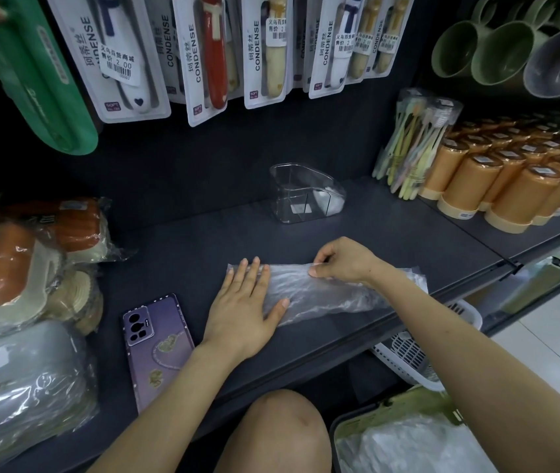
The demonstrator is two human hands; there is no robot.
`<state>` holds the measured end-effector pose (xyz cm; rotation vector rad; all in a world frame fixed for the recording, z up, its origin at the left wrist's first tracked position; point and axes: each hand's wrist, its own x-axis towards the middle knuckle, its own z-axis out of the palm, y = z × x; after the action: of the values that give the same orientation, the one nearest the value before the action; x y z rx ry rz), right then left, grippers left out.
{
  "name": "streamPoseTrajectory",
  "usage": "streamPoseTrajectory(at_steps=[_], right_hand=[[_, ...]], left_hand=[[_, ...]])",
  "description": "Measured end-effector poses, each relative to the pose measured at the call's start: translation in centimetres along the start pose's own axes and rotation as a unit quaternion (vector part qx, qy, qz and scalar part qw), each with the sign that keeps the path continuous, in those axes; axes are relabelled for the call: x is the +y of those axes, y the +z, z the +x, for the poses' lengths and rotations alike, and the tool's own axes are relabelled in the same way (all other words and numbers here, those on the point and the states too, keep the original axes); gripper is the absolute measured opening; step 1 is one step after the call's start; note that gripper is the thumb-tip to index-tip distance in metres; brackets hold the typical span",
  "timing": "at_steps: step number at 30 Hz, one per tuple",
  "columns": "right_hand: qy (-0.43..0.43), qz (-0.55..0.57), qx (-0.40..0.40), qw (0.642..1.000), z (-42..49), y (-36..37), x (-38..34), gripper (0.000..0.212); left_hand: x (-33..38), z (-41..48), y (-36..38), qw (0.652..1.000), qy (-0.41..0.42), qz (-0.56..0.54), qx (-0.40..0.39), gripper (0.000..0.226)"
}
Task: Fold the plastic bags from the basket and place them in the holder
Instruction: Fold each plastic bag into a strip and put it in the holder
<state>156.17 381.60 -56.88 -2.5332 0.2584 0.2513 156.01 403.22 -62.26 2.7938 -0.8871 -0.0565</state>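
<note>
While the left hand (242, 302) pressed flat, the right hand (341, 261) pinched the bag (323, 295), thin, limp and probably slippery; edges looked best to hold.

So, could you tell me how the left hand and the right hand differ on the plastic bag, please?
The left hand lies flat with straight fingers, pressing the plastic bag down; the right hand is curled, pinching its far edge. The left hand sits at the bag's left end, the right hand further right. Both touch the same bag.
</note>
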Motion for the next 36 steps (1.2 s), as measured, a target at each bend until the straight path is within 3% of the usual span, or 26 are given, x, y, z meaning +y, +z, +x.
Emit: streamPoseTrajectory(at_steps=[4, 5, 7, 10, 12, 16, 21, 24, 26, 28, 31, 33, 36], right_hand=[[0.006, 0.047, 0.017, 0.999, -0.7, -0.4, -0.4, 0.013], [0.011, 0.021, 0.032, 0.999, -1.2, -0.5, -0.6, 0.024], [0.001, -0.141, 0.123, 0.982, -2.2, 0.2, -0.9, 0.046], [-0.122, -0.275, 0.267, 0.916, -4.0, 4.0, -1.7, 0.042], [-0.156, -0.308, 0.214, 0.914, -4.7, 6.6, -1.7, 0.045], [-0.113, -0.293, 0.129, 0.941, -5.1, 6.8, 0.7, 0.057], [-0.029, -0.276, 0.111, 0.954, -6.8, 3.5, 6.1, 0.105], [0.054, -0.248, 0.125, 0.959, -8.0, 1.4, 9.3, 0.114], [0.075, -0.238, 0.139, 0.958, -8.5, 0.4, 9.6, 0.107], [0.046, -0.245, 0.179, 0.952, -8.5, 0.5, 7.8, 0.091], [-0.076, -0.248, 0.162, 0.952, -8.0, 2.8, 3.2, 0.08], [-0.151, -0.253, 0.136, 0.946, -7.4, 5.2, 2.0, 0.084], [-0.108, -0.229, 0.071, 0.965, -7.1, 5.2, 3.9, 0.105]], left_hand=[[0.0, 0.3, -0.1, 1.0, -0.01, 0.005, -0.015, 0.115], [0.0, 0.3, 0.0, 1.0, -0.012, 0.006, -0.018, 0.112], [0.1, 0.4, -0.1, 1.0, -0.016, 0.009, -0.023, 0.105], [0.2, 0.6, -0.1, 0.999, -0.019, 0.014, -0.027, 0.106], [0.2, 0.8, -0.1, 0.999, -0.014, 0.017, -0.028, 0.106], [0.2, 1.0, 0.3, 0.999, -0.015, 0.027, -0.024, 0.104], [0.1, 0.8, 0.2, 1.0, -0.01, 0.018, -0.013, 0.101], [0.2, 0.8, 0.1, 1.0, -0.012, 0.01, -0.009, 0.1], [0.3, 0.8, -0.1, 1.0, -0.018, 0.005, -0.007, 0.1], [0.4, 0.8, -0.1, 1.0, -0.024, 0.018, -0.009, 0.1], [0.4, 0.8, 0.0, 0.999, -0.028, 0.02, -0.012, 0.1], [0.4, 0.8, 0.1, 0.999, -0.03, 0.017, -0.012, 0.101], [0.6, 0.8, 0.0, 0.999, -0.033, 0.034, -0.019, 0.1]])
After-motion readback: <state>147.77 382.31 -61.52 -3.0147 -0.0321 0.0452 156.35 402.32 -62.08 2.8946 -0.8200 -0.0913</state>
